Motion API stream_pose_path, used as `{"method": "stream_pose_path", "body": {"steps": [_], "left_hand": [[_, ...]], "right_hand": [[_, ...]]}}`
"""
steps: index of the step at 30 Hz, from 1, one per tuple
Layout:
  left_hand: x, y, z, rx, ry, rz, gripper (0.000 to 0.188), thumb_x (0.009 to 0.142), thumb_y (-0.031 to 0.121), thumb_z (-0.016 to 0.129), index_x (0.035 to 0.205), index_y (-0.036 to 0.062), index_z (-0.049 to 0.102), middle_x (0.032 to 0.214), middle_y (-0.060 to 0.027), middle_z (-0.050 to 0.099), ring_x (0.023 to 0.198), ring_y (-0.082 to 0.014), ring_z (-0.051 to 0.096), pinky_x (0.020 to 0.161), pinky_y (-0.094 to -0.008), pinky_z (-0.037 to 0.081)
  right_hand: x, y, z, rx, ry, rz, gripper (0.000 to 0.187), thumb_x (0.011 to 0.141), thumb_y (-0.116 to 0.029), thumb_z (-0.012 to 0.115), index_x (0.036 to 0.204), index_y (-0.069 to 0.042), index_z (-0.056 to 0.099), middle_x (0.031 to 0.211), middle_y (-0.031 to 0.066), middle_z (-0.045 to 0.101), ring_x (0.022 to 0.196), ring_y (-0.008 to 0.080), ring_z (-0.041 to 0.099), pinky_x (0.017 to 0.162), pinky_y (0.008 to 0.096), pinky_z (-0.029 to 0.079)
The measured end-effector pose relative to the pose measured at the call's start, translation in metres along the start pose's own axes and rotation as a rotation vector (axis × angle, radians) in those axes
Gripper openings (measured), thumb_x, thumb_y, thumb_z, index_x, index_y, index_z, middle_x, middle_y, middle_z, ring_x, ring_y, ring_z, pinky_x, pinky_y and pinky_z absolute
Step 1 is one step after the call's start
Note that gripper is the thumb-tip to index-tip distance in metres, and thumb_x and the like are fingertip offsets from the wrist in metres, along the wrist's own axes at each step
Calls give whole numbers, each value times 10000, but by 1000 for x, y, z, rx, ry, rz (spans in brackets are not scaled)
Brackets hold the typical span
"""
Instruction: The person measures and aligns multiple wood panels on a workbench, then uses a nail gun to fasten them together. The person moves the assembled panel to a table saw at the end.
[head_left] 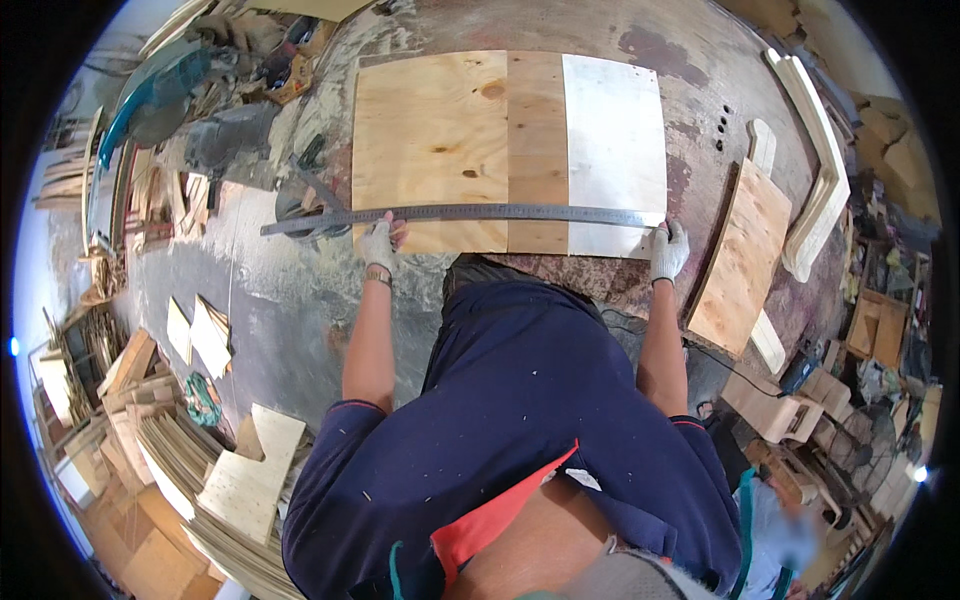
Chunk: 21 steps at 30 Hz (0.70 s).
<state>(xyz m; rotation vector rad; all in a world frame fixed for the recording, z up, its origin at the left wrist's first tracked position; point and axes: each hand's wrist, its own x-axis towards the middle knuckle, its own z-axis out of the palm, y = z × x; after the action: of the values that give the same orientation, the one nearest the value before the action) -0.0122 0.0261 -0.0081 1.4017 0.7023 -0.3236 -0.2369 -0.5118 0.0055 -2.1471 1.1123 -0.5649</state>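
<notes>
L hand [381, 246] & R hand [669, 250] are touching ruler [480, 212], pinching can't tell; prob. stiff, light, best held near panel's [537, 130] side edges.

Ruler [480, 212] smooth metal; panel [430, 120] matt knotty wood; right glove [669, 256] matt cloth
</notes>
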Motion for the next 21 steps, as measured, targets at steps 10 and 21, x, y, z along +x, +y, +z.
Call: {"method": "stream_pose_path", "body": {"steps": [10,21], "left_hand": [[-14,0,10,63,58,-58,324,952,291,751,1106,16,676,928,-144,767,583,-186,708,463,-267,504],[-15,8,16,-116,57,31,251,998,267,696,943,33,623,774,-93,688,586,-196,683,466,-283,482]], "right_hand": [[9,19,4,81,-3,141,314,914,-133,649,1181,-1,748,1020,152,746,915,205,693,869,329,538],[-7,-7,10,-244,112,186,362,860,-315,725,1103,-52,775,1108,236,713,1210,397,582,1107,457,418]]}}
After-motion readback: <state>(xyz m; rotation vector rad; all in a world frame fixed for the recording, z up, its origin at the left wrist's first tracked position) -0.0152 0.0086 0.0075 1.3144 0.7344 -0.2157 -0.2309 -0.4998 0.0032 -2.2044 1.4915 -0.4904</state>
